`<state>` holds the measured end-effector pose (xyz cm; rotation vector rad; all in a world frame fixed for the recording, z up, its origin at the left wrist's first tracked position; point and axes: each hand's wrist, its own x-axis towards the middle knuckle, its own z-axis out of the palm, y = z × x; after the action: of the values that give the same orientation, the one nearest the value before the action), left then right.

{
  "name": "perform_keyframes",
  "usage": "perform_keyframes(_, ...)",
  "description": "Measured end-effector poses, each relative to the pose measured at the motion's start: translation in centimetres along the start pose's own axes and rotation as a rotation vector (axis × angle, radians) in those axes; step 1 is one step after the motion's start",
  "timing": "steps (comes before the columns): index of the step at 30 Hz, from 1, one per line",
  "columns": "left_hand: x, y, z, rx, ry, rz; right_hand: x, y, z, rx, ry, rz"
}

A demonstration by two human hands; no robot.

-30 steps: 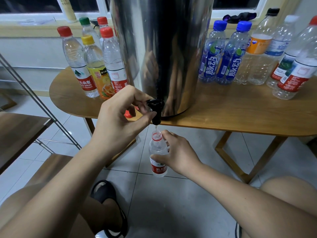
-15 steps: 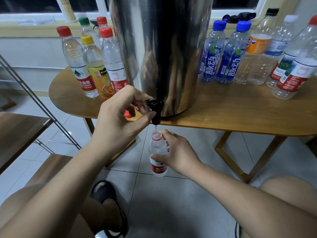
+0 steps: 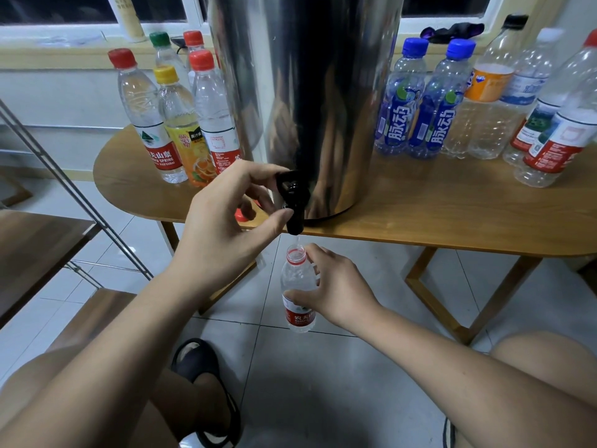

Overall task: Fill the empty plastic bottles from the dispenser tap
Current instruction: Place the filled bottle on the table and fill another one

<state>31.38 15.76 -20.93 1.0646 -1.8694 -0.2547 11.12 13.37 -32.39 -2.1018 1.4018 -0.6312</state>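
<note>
My left hand pinches the lever of the black tap on the dispenser. Just under the spout, off the tabletop edge, the open bottle stands upright, gripped by my right hand. I'd centre its mouth under the stream and close the lever before it overflows.

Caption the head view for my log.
Left hand pinches the black tap on the steel dispenser while the right hand holds an uncapped bottle under it.
</note>
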Motion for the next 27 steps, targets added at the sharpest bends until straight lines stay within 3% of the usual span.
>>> perform_keyframes(7, 0.3, -1.5, -1.0, 0.026, 0.013, -0.086, -0.1, 0.1, 0.0, 0.038, 0.028, -0.009)
perform_keyframes(18, 0.1, -8.6, -1.2, 0.37, -0.082, -0.373, -0.5, 0.6, -0.2, 0.08, 0.038, -0.004)
perform_keyframes(27, 0.0, -9.7, 0.3, 0.415, -0.108, -0.341, -1.7, 0.1, -1.7, 0.115, 0.04, -0.037)
